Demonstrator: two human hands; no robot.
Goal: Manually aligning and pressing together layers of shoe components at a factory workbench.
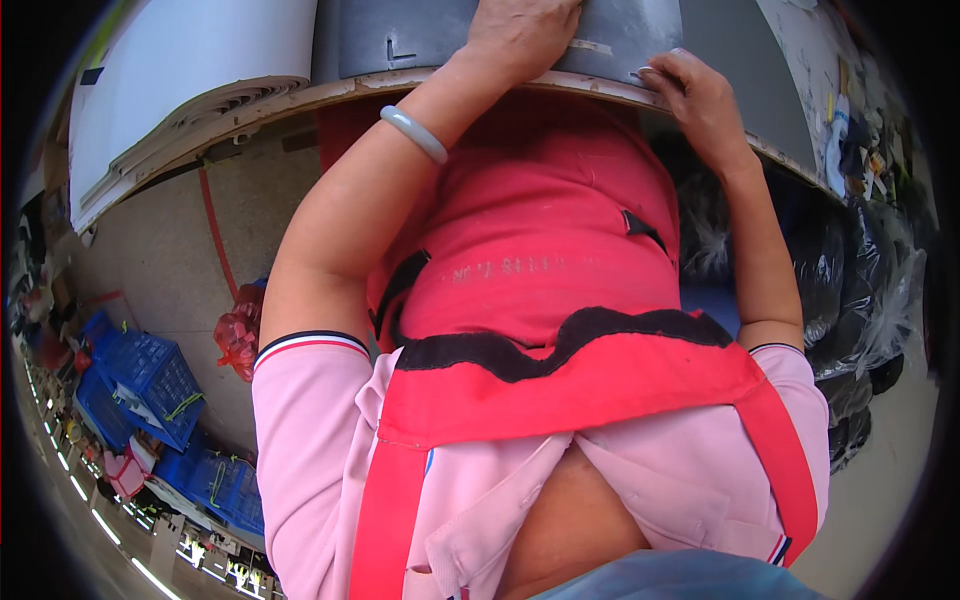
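My left hand (522,35) rests on a dark grey sheet (420,30) at the top of the view, its fingers curled in and partly cut off by the picture's edge. Whatever it holds, if anything, is hidden. A pale bangle (414,134) circles my left wrist. At the near edge of the table (560,82), my right hand (700,105) is closed, thumb and fingertips pinched together. A small whitish bit (640,72) shows at its fingertips, too small to name. Between the hands, a short pale strip (590,46) lies on the grey sheet.
A thick stack of white sheets (210,70) with curling edges lies on the table's left. Blue plastic crates (150,385) and a red plastic bag (238,335) stand on the floor at left. Dark plastic-wrapped bundles (850,270) sit below the table at right.
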